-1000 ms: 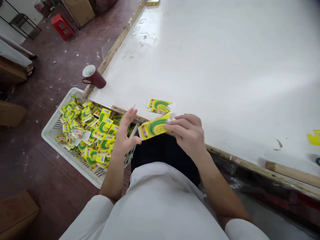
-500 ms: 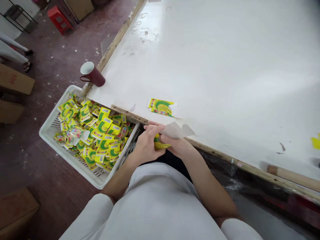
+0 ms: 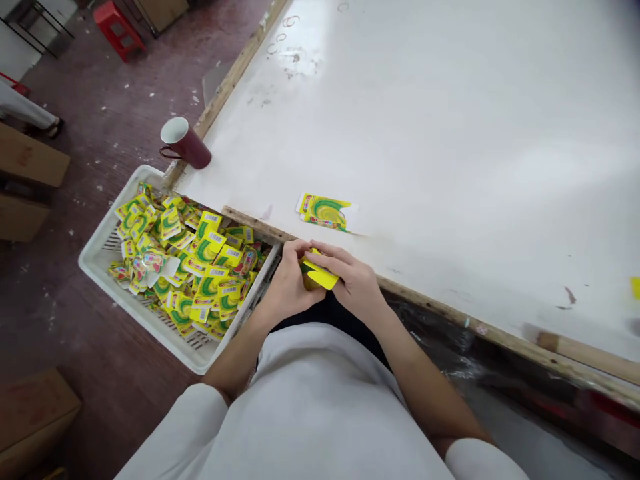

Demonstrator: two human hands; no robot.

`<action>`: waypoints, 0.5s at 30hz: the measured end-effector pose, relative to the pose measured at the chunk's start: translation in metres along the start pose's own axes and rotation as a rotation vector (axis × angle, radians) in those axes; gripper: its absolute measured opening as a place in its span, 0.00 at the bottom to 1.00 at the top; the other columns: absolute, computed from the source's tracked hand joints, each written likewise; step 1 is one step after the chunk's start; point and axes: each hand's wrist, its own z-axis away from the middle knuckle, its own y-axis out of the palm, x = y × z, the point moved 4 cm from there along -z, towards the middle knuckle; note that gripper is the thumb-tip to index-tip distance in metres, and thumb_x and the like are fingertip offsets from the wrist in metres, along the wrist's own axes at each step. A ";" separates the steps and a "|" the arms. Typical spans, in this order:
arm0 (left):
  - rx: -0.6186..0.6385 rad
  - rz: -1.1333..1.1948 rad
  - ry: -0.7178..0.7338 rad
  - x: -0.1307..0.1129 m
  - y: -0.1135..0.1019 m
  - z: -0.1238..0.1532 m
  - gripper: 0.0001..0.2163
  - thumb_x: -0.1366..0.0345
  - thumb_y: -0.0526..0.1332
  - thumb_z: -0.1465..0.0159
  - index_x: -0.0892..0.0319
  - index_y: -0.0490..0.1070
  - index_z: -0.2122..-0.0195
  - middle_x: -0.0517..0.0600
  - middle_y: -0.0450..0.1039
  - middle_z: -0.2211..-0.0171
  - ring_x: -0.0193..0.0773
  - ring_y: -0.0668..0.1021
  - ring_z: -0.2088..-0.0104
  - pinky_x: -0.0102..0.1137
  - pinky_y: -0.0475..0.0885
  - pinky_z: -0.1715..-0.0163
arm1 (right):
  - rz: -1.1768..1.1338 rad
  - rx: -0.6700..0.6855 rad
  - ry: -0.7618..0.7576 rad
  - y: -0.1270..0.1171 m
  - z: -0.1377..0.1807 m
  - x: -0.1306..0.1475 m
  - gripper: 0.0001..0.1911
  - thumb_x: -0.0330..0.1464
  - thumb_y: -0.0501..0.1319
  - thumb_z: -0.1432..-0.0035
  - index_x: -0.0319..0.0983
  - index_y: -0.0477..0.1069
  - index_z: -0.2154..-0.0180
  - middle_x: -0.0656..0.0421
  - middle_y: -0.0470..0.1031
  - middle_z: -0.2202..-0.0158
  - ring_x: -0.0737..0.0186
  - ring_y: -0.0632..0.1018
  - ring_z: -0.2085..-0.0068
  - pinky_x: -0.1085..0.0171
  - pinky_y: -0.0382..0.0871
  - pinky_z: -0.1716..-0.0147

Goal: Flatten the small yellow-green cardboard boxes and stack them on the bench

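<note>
Between my two hands, at the table's near edge, is a small yellow-green carton [image 3: 321, 275], its yellow flap facing me. My left hand [image 3: 290, 287] wraps round its left side, with the fingers curled. My right hand [image 3: 357, 283] grips the right side, its fingers lying over the top of the carton. Much of the carton is hidden by my fingers. Just beyond my hands, a flat yellow and green carton [image 3: 326, 212] with white flaps lies on the white table [image 3: 425, 167].
Left of me, a white plastic basket [image 3: 103, 250] holds many yellow-green cartons. A maroon mug [image 3: 193, 148] stands at the table's left corner. A wooden rod [image 3: 590, 357] lies along the near edge at right. Cardboard boxes [image 3: 33, 157] and a red stool [image 3: 119, 30] are on the floor.
The pale sheet-like face seen over my hands has gone from view, and the carton's yellow flap now shows. My right hand has turned and its fingers now lie across the top.
</note>
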 end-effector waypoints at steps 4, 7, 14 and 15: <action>-0.040 0.014 -0.040 -0.001 -0.008 0.003 0.36 0.66 0.73 0.49 0.54 0.56 0.43 0.56 0.69 0.49 0.46 0.77 0.49 0.41 0.74 0.49 | 0.024 0.186 0.010 -0.003 0.003 0.001 0.26 0.30 0.63 0.37 0.51 0.70 0.39 0.58 0.59 0.30 0.51 0.68 0.34 0.50 0.69 0.37; 0.011 0.006 -0.052 -0.006 -0.012 0.003 0.37 0.65 0.74 0.48 0.53 0.55 0.41 0.55 0.73 0.50 0.46 0.78 0.50 0.40 0.75 0.50 | 0.084 0.228 0.033 -0.011 0.005 0.005 0.20 0.30 0.61 0.36 0.49 0.75 0.44 0.58 0.59 0.31 0.49 0.70 0.35 0.49 0.71 0.38; 0.097 -0.071 0.009 -0.017 -0.014 0.000 0.37 0.69 0.71 0.48 0.52 0.55 0.39 0.54 0.74 0.48 0.45 0.80 0.51 0.38 0.77 0.52 | 0.077 0.285 0.029 -0.020 -0.002 0.013 0.11 0.32 0.61 0.35 0.47 0.78 0.53 0.56 0.65 0.34 0.51 0.73 0.38 0.48 0.71 0.39; 0.084 -0.097 0.025 -0.016 -0.015 -0.001 0.37 0.70 0.70 0.48 0.52 0.55 0.39 0.55 0.73 0.47 0.45 0.80 0.49 0.38 0.76 0.51 | 0.044 0.254 0.030 -0.016 -0.004 0.012 0.11 0.31 0.61 0.36 0.46 0.79 0.54 0.55 0.65 0.34 0.51 0.72 0.37 0.49 0.69 0.38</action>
